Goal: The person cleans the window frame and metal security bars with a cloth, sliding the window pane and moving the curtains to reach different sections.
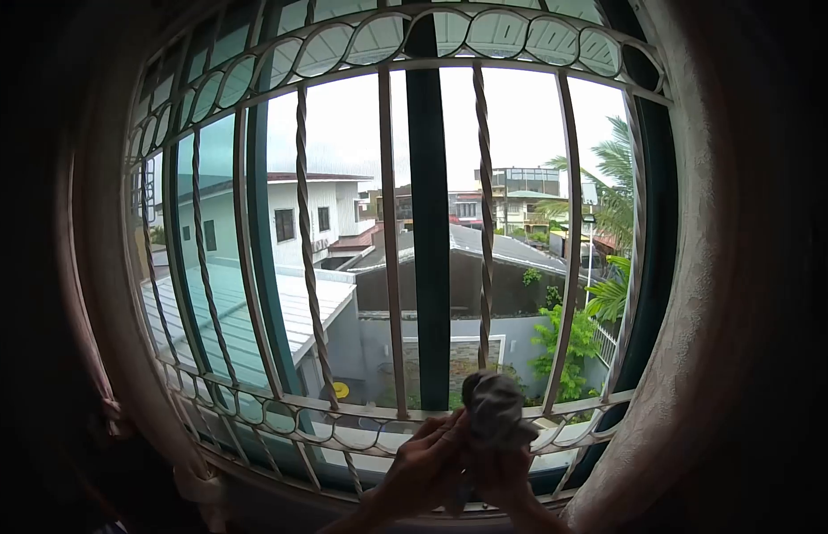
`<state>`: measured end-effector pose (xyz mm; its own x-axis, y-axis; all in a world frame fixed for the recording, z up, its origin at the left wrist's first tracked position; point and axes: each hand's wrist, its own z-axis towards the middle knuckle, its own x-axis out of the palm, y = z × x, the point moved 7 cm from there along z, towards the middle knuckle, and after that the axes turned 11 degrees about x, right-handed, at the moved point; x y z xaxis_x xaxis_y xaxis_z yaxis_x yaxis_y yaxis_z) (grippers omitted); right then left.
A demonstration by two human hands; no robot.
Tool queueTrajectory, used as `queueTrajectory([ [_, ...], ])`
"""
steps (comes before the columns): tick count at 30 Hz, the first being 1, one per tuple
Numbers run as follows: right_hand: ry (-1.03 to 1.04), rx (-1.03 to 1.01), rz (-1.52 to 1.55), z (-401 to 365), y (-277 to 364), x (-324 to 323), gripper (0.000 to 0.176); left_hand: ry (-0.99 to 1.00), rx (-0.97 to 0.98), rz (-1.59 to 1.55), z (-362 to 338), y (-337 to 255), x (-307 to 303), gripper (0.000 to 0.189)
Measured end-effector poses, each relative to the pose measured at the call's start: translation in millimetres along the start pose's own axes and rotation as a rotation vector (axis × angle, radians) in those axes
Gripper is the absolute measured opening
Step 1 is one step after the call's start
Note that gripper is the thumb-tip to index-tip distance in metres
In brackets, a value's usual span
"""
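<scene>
A crumpled grey cloth [496, 411] is bunched up in front of the lower rail of a white metal window grille [391, 240]. My right hand [504, 476] is wrapped round the cloth from below, its fingers mostly covered by it. Close beside it, my left hand [423, 461] has its fingers bent together at the cloth's left edge; whether they grip the cloth is hard to tell. The cloth is near the foot of a twisted bar [483, 222], and overlaps the curled ironwork at the bottom.
Behind the grille stands a dark green window frame post [428, 240], with a tinted glass pane [222, 267] at the left. A pale curtain [690, 267] hangs on the right, another [107, 231] on the left. Houses, roofs and plants are outside.
</scene>
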<state>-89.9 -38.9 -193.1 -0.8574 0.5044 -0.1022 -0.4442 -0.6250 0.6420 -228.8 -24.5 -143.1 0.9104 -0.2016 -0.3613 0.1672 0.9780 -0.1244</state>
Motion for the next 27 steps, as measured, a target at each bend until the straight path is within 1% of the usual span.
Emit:
queueTrajectory([
  [1,0.006,0.443,0.795,32,-5,-1,0.031,-0.001,0.018,-0.001,14,1,-8,0.045],
  [2,-0.006,-0.167,0.124,63,45,-17,0.036,-0.039,0.011,-0.005,27,4,-18,0.048],
  [3,-0.227,-0.419,-0.223,84,105,-20,0.041,-0.075,0.000,-0.013,39,8,-27,0.050],
  [4,-0.272,-0.633,-0.424,103,126,-14,0.044,-0.114,0.045,0.188,49,18,-37,0.047],
  [5,-0.262,-0.701,-0.417,127,129,-3,0.054,-0.184,0.187,0.506,62,26,-42,0.038],
  [6,-0.247,-0.718,-0.456,148,131,12,0.058,-0.097,0.124,0.689,69,41,-40,0.041],
  [7,-0.232,-0.739,-0.495,165,133,27,0.062,0.003,0.143,0.811,74,53,-35,0.044],
  [8,-0.241,-0.746,-0.505,181,132,36,0.062,0.100,0.163,0.935,79,62,-30,0.048],
  [9,-0.186,-0.650,-0.593,201,124,49,0.067,0.094,0.173,0.930,80,63,-31,0.048],
  [10,-0.129,-0.548,-0.676,218,116,61,0.073,0.163,0.179,0.992,81,66,-27,0.049],
  [11,-0.201,-0.459,-0.653,229,115,64,0.076,0.233,0.185,1.055,81,70,-25,0.051],
  [12,-0.205,-0.459,-0.660,241,118,67,0.076,0.232,0.190,1.049,84,70,-29,0.051],
  [14,-0.312,-0.578,-0.658,267,142,65,0.075,0.260,0.262,1.080,91,67,-33,0.049],
  [16,-0.341,-0.521,-0.582,306,166,60,0.066,0.264,0.289,1.089,93,71,-34,0.049],
  [17,-0.409,-0.628,-0.604,312,191,58,0.063,0.265,0.309,1.103,96,73,-33,0.049],
  [18,-0.441,-0.642,-0.600,326,206,56,0.060,0.260,0.314,1.103,99,72,-34,0.049],
  [20,-0.481,-0.646,-0.588,354,218,54,0.056,0.328,0.288,1.083,102,74,-35,0.050],
  [21,-0.573,-0.741,-0.679,352,217,59,0.053,0.329,0.289,1.077,105,78,-35,0.050],
  [22,-0.571,-0.733,-0.688,349,213,57,0.053,0.235,0.352,1.124,109,75,-37,0.050],
  [23,-0.534,-0.751,-0.707,342,207,55,0.045,0.137,0.416,1.169,112,71,-39,0.051],
  [24,-0.500,-0.771,-0.724,336,203,55,0.038,0.138,0.422,1.161,115,73,-38,0.051],
  [25,-0.545,-0.814,-0.726,323,199,56,0.037,0.128,0.411,1.155,117,74,-39,0.050],
  [26,-0.547,-0.808,-0.732,314,192,54,0.037,0.116,0.399,1.147,118,74,-39,0.050],
  [27,-0.496,-0.795,-0.782,305,185,54,0.039,0.117,0.401,1.139,117,74,-38,0.050],
])
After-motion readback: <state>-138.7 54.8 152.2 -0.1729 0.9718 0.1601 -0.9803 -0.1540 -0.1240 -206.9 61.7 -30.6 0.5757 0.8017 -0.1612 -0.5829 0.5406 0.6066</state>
